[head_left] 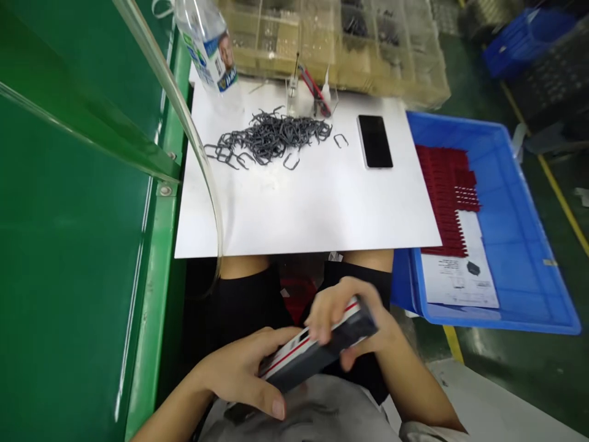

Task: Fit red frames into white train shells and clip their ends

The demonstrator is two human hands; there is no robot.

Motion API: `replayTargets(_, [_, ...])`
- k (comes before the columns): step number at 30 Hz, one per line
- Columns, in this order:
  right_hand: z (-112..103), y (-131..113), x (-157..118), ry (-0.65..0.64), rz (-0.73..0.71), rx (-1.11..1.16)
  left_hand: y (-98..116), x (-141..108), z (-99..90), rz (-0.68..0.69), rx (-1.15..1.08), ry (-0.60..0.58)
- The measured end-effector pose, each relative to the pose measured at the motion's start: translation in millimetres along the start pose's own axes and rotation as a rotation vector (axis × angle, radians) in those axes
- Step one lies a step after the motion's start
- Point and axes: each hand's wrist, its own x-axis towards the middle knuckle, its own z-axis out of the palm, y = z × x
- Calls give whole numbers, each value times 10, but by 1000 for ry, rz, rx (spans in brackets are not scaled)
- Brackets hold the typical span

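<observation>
Both hands grip a dark oblong case [317, 347] with a red and white stripe along one face, held across the lap just short of the near edge of a white board [304, 209]. The left hand [239, 374] cradles one end, its fingers curled around the case and its thumb out of sight. The right hand [343, 313] clasps the other end from above, its fingers closed over the top. The case looks stiff and fairly light, though its weight can't be judged by eye. Its smooth face may slip, so the long sides seem the surest place to hold it, with the striped face left clear. Beyond the hands, a loose heap of grey wire clips [271, 136] and a black phone [375, 141] lie on the board. A green panel [69, 245] runs along the board's left edge, with a curved clear plastic sheet [197, 141] in front of it, which limits room on that side. A blue crate [519, 245] beside the right edge holds red pieces [446, 196] and a printed paper [460, 276]. There is more open room on the right, past the crate's rim.
</observation>
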Motion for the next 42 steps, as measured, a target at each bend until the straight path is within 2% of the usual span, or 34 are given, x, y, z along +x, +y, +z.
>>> replayTargets(1, [94, 35, 141, -60, 28, 29, -34, -6, 1, 9, -54, 2])
replayTargets(2, [166, 53, 274, -89, 51, 12, -73, -22, 2, 18, -69, 70])
replayTargets(4, [225, 36, 510, -71, 70, -125, -149, -76, -8, 34, -2, 347])
replayTargets(6, [156, -48, 714, -80, 119, -300, -201, -136, -35, 32, 108, 590])
replayTargets(8, [-35, -162, 918, -258, 218, -414, -234, -165, -65, 20, 142, 680])
replayTargets(10, [-321, -257, 1161, -417, 303, -547, -264, -151, -78, 29, 43, 664])
replayTargets(11, [-484, -280, 1302, -402, 311, -660, -281, -131, -76, 36, -48, 638])
replayTargets(14, [-965, -228, 1775, -60, 202, -1172, -336, -73, -53, 51, -305, 537])
replayTargets(15, [-1095, -178, 1925, 0, 186, -1336, -352, -67, -48, 61, -350, 517])
replayTargets(17, [-1275, -69, 2160, -29, 223, -1549, -379, -90, -48, 97, -388, 499])
replayTargets(19, [-1337, 7, 2271, -109, 276, -1607, -408, -148, -61, 128, -369, 495])
replayTargets(21, [-1303, 18, 2254, -127, 277, -1619, -444, -213, -75, 122, -294, 519])
replayTargets(24, [-1183, -69, 2087, -139, 228, -1636, -502, -266, -79, 61, -157, 608])
replayTargets(26, [-1123, -145, 1967, -154, 200, -1622, -522, -257, -69, 38, -107, 666])
replayTargets(29, [-1089, -193, 1828, -153, 238, -1632, -495, -203, -49, 49, -70, 698])
replayTargets(31, [-1079, -154, 1742, -92, 249, -1658, -450, -163, -38, 78, -65, 685])
replayTargets(34, [-1046, 7, 1597, 54, 168, -1674, -393, -127, -30, 102, -89, 652])
replayTargets(38, [-922, 219, 1425, 192, 78, -1624, -359, -134, -29, 46, -24, 692])
replayTargets(40, [-773, 186, 1341, 291, 54, -1467, -335, -148, -28, 22, 76, 712])
replayTargets(42, [-542, 24, 1236, 336, 63, -1189, -302, -162, -24, 19, 202, 733])
